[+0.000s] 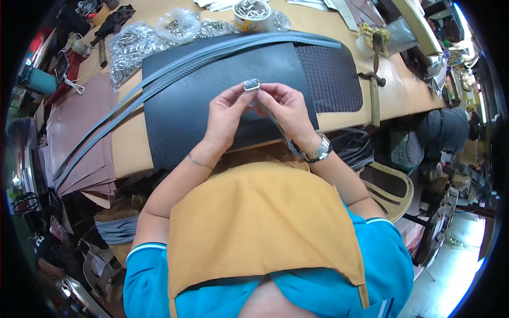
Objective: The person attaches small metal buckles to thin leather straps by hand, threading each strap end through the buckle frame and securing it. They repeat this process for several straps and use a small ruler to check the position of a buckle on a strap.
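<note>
A small silver metal buckle [251, 85] is held up between both hands, over a black mat [179, 119] on the table. My left hand [227, 110] pinches its left side with thumb and fingertips. My right hand [287, 108] grips the right side and the end of a grey-blue strap [278, 126], which runs through the buckle and hangs down past the wrist. The curled fingers hide part of the strap. Beyond the hands, grey-blue braided straps [175, 73] lie in a long curve across the mat.
Plastic bags of metal buckles [133, 49] and a tub of metal fittings [251, 11] stand at the back. To the right are a black woven mat [328, 75] and a hammer [374, 99]. Mauve sheets [79, 131] overhang the table's left edge. A chair [391, 190] stands at right.
</note>
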The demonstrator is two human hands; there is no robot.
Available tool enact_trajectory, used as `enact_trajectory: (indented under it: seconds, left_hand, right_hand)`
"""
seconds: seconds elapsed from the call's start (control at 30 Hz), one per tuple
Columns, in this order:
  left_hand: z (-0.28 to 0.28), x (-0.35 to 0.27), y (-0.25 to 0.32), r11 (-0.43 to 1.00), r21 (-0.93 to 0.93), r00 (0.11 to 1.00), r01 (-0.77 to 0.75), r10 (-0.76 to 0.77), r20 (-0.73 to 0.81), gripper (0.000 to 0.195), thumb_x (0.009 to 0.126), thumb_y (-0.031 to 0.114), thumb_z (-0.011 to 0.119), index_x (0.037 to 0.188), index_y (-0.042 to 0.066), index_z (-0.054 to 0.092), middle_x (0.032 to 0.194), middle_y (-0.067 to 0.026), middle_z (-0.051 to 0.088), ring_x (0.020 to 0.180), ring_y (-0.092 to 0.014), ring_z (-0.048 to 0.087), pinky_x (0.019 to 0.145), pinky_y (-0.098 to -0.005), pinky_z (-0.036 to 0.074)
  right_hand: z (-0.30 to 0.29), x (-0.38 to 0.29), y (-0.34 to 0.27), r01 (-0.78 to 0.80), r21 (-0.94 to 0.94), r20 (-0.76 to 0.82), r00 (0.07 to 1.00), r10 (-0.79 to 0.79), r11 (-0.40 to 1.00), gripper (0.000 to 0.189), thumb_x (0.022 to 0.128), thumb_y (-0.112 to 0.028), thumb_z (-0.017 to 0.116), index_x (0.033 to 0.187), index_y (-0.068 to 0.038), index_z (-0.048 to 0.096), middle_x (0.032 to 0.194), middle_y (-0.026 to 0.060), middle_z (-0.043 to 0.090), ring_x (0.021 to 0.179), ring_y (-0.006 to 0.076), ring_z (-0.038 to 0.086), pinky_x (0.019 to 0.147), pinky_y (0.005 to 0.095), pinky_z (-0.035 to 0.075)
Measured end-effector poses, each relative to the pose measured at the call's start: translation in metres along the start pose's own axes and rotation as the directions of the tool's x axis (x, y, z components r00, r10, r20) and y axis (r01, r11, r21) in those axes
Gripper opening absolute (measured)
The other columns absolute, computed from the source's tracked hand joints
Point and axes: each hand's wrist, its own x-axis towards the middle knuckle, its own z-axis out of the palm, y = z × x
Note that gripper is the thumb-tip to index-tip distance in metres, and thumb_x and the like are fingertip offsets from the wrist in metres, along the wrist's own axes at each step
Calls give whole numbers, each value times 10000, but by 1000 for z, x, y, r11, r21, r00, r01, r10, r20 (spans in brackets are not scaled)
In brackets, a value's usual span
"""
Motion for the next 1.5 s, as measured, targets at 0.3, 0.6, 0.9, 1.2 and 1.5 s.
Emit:
enact_trajectory:
  seconds: [0.3,0.6,0.9,1.2,1.5]
  left_hand:
    - [-26,47,-4,971,-12,968,-238,238,84,276,866,33,619,1136,35,567,985,-30,632,884,-86,585,806,-229,480]
    - [-41,69,2,980,-81,981,-183,187,45,294,856,29,625,1147,46,587,982,1,624,864,-56,568,790,-211,477]
    - [-37,70,3,991,-105,992,-87,96,85,267,865,21,610,1129,-17,592,1002,-46,642,897,-81,582,819,-218,465]
    - [-33,70,-9,987,-4,955,-160,156,253,247,894,45,575,1125,-33,614,975,-54,668,876,-84,592,795,-220,459]
    - [-40,75,-7,991,88,979,-105,88,184,267,892,101,603,1141,5,621,915,-20,667,812,-59,596,746,-199,471]
  right_hand:
    - [-9,47,-8,90,-272,125,990,-58,958,261,875,-131,640,1054,1,503,832,59,637,759,98,618,624,213,480]
    - [60,193,-66,573,-731,506,820,-268,371,251,824,-217,641,990,-28,651,887,130,686,804,245,665,742,335,518]
    - [124,292,-1,526,-847,526,850,31,-71,283,789,-221,599,1048,-141,681,983,114,680,929,272,644,853,365,493]
    - [126,299,3,513,-857,514,858,16,49,194,754,-209,631,923,-165,715,926,110,684,898,270,647,812,370,503]
    - [106,284,-16,451,-725,427,887,-175,520,258,818,-258,665,959,-42,678,843,92,686,769,177,647,717,309,514]
